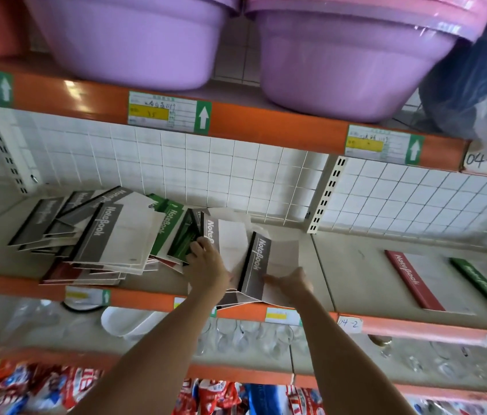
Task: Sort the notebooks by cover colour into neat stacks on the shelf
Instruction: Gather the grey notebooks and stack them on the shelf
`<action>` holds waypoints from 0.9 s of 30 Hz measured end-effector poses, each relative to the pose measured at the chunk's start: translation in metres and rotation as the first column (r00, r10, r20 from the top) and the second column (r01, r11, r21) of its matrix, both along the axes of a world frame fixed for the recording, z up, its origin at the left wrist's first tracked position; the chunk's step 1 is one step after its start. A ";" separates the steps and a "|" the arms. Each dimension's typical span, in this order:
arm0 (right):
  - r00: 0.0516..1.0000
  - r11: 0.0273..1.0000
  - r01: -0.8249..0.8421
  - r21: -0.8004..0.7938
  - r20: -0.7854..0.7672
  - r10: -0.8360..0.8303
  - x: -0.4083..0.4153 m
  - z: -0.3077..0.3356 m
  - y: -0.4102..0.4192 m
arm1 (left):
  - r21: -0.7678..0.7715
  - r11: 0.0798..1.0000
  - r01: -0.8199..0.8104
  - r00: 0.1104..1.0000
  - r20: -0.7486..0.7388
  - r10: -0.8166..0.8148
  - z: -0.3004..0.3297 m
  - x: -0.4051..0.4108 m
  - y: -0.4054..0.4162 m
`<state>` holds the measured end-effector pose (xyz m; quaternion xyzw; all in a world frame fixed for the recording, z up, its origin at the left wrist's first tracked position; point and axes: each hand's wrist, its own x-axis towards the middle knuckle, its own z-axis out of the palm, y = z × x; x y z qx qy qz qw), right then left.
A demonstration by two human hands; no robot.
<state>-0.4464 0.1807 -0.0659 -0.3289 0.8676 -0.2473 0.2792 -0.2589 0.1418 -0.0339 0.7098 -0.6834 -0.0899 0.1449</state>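
Note:
A loose heap of notebooks [107,235] with grey, green and dark red spines lies on the left of the shelf [344,265]. In the middle, a small pile of grey-spined notebooks [258,262] hangs slightly over the front edge. My left hand [206,265] rests on this pile's left side, fingertips touching a green-spined notebook [180,244]. My right hand [291,280] holds the top grey notebook's white cover at its right side. At the right lie a red-spined notebook [412,280] and a green-spined notebook [484,289], side by side.
Two purple plastic basins [134,40] stand on the shelf above, behind an orange rail with price labels. A white wire grid backs the shelf. Below are clear glasses [251,333] and a white dish, and lower down red snack packets.

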 end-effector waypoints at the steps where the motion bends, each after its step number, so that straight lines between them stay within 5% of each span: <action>1: 0.999 0.999 0.027 -0.017 -0.017 -0.027 0.009 0.011 0.010 | -0.025 0.999 0.023 1.000 0.010 -0.023 -0.001 -0.001 0.002; 6: 0.995 0.996 0.038 -0.075 -0.091 -0.045 0.024 0.016 0.028 | -0.089 0.978 0.188 0.982 0.035 -0.185 0.006 -0.012 0.018; 15: 0.972 0.946 0.183 -0.269 0.191 -0.133 0.020 0.014 0.045 | -0.064 0.933 0.353 0.927 0.155 -0.341 0.000 -0.013 0.036; 19: 0.958 0.909 0.237 -0.342 0.236 -0.161 0.030 0.023 0.074 | 0.063 0.897 0.438 0.899 -0.039 -0.437 0.000 -0.010 0.037; 27: 0.974 0.905 0.220 -0.364 0.142 -0.179 -0.002 0.033 0.134 | 0.050 0.905 0.423 0.858 -0.343 -0.382 0.037 -0.018 0.074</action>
